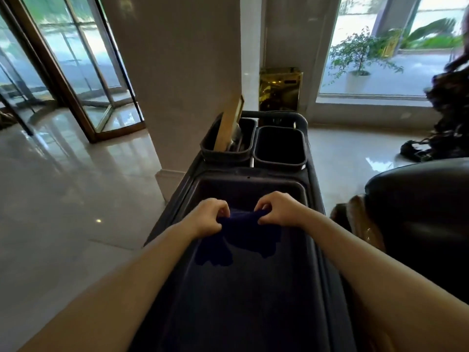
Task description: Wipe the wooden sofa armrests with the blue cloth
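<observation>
1. Two bare forearms reach forward over a dark plastic service cart (314,189); its large near tray takes up the lower middle of the view.
2. The left hand (209,217) and the right hand (278,209) are both pinched shut on the upper edge of a dark blue cloth (241,237), one at each top corner, a short gap between them; the cloth hangs from the fingers over the far half of the tray, its lower edge draping loose.
3. At the cart's far end sit two small black rectangular bins side by side; the left bin (210,148) holds a pale flat board (228,125) leaning upright, the right bin (279,161) looks dark inside.
4. Just beside the cart's right edge stands a dark leather sofa (418,199) with a carved brown wooden armrest (360,219); the cloth is apart from it.
5. Beyond the cart's far edge rise a pale square pillar (177,72) and a shiny gold box (280,87); no writing is readable anywhere.
</observation>
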### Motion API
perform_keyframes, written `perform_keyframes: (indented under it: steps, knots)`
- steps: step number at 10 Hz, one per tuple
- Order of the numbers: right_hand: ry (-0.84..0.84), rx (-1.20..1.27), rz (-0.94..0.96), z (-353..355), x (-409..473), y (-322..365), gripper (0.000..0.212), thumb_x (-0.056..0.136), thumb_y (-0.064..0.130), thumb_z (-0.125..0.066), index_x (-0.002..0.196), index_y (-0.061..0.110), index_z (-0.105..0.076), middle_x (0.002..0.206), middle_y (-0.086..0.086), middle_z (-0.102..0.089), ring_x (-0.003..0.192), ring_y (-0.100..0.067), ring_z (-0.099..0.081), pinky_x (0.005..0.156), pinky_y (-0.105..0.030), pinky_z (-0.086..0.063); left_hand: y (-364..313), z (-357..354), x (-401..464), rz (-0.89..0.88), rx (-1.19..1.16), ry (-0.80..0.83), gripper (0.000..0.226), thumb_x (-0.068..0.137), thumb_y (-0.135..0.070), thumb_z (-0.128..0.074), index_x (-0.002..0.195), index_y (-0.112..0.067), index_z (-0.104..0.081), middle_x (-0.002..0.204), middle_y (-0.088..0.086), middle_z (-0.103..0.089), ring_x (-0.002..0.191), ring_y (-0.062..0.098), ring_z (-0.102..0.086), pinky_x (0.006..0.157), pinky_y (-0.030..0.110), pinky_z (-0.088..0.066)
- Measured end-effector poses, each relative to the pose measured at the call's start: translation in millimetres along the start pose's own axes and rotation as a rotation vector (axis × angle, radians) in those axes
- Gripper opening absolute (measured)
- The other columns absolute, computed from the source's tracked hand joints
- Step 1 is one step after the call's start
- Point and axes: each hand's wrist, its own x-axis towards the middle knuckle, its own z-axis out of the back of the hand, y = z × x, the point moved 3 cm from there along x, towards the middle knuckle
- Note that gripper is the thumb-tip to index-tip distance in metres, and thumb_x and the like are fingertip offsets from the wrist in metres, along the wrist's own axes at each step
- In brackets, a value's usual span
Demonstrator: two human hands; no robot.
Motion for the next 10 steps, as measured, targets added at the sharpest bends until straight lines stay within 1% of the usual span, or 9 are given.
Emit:
perform_keyframes:
  steps: [1,2,3,4,5,7,8,9,10]
  knots:
    - [0.018,0.023,-0.126,-43.3,2.6,-21.0,0.023,0.071,0.017,-0.072,0.095,0.018,-0.069,0.092,-0.004,-0.067,0.080,-0.013,-0.060,0.069,-0.022,-0.046,23.5,-39.4,9.1,-0.039,0.029,0.060,0.025,0.071,0.002,-0.058,0.086,-0.017,-0.058,0.090,-0.002,-0.051,0.084,0.014,-0.052,0.072,0.025,-0.042]
    - [0.054,0.038,-0.239,-89.2,0.7,-38.0,0.024,0.071,0.017,-0.072,0.095,0.015,-0.068,0.094,-0.004,-0.068,0.079,-0.011,-0.057,0.068,-0.021,-0.043,50.4,-80.0,9.6,-0.031,0.014,0.152,0.028,0.073,0.003,-0.057,0.092,-0.017,-0.058,0.099,0.001,-0.050,0.093,0.018,-0.054,0.081,0.030,-0.048]
    - [0.078,0.078,-0.328,-123.9,-4.0,-50.7,0.023,0.072,0.017,-0.072,0.094,0.016,-0.068,0.096,-0.003,-0.068,0.080,-0.010,-0.057,0.068,-0.021,-0.042,68.3,-108.5,8.3,-0.029,-0.027,0.219,0.029,0.073,0.004,-0.056,0.094,-0.017,-0.058,0.098,-0.001,-0.047,0.092,0.017,-0.052,0.080,0.027,-0.047]
    - [0.078,0.110,-0.401,-143.1,-10.0,-58.2,0.018,0.072,0.016,-0.071,0.089,0.020,-0.066,0.093,-0.002,-0.067,0.080,-0.012,-0.059,0.068,-0.022,-0.045,74.1,-125.5,7.2,-0.041,-0.055,0.297,0.028,0.072,0.001,-0.058,0.093,-0.017,-0.058,0.102,0.002,-0.053,0.088,0.013,-0.050,0.076,0.023,-0.043]
    - [0.103,0.112,-0.441,-155.5,-17.1,-65.3,0.021,0.072,0.017,-0.073,0.092,0.020,-0.066,0.090,0.002,-0.063,0.079,-0.011,-0.057,0.068,-0.022,-0.044,75.7,-138.5,3.8,-0.025,-0.088,0.371,0.026,0.073,-0.001,-0.061,0.092,-0.018,-0.059,0.102,0.002,-0.058,0.087,0.013,-0.053,0.074,0.023,-0.044]
    - [0.126,0.112,-0.475,-148.6,-21.9,-62.4,0.029,0.069,0.019,-0.076,0.095,0.020,-0.064,0.092,0.002,-0.061,0.082,-0.011,-0.056,0.069,-0.021,-0.042,66.8,-124.1,0.5,-0.009,-0.101,0.357,0.023,0.075,-0.004,-0.063,0.092,-0.019,-0.058,0.096,-0.002,-0.054,0.083,0.012,-0.053,0.069,0.022,-0.044]
    - [0.099,0.107,-0.473,-130.1,-20.9,-54.1,0.026,0.069,0.016,-0.076,0.093,0.018,-0.065,0.091,-0.002,-0.064,0.085,-0.018,-0.062,0.067,-0.021,-0.046,58.2,-94.9,7.2,-0.017,-0.086,0.308,0.029,0.071,-0.005,-0.067,0.097,-0.016,-0.059,0.092,-0.002,-0.054,0.082,0.013,-0.053,0.068,0.023,-0.045]
    - [0.051,0.011,-0.403,-93.7,-17.7,-35.0,0.025,0.071,0.017,-0.074,0.095,0.013,-0.068,0.097,-0.008,-0.069,0.090,-0.019,-0.064,0.064,-0.018,-0.042,46.6,-58.0,15.2,-0.048,-0.057,0.252,0.031,0.069,-0.009,-0.071,0.098,-0.015,-0.061,0.089,-0.003,-0.055,0.083,0.012,-0.054,0.068,0.022,-0.045]
    - [-0.019,0.042,-0.367,-51.2,-15.9,-13.7,0.018,0.071,0.017,-0.075,0.087,0.014,-0.067,0.089,-0.010,-0.069,0.057,-0.014,-0.062,0.048,-0.021,-0.049,32.2,-20.6,21.0,-0.058,-0.062,0.182,0.033,0.069,-0.012,-0.073,0.099,-0.015,-0.061,0.090,-0.002,-0.055,0.083,0.012,-0.055,0.069,0.023,-0.045]
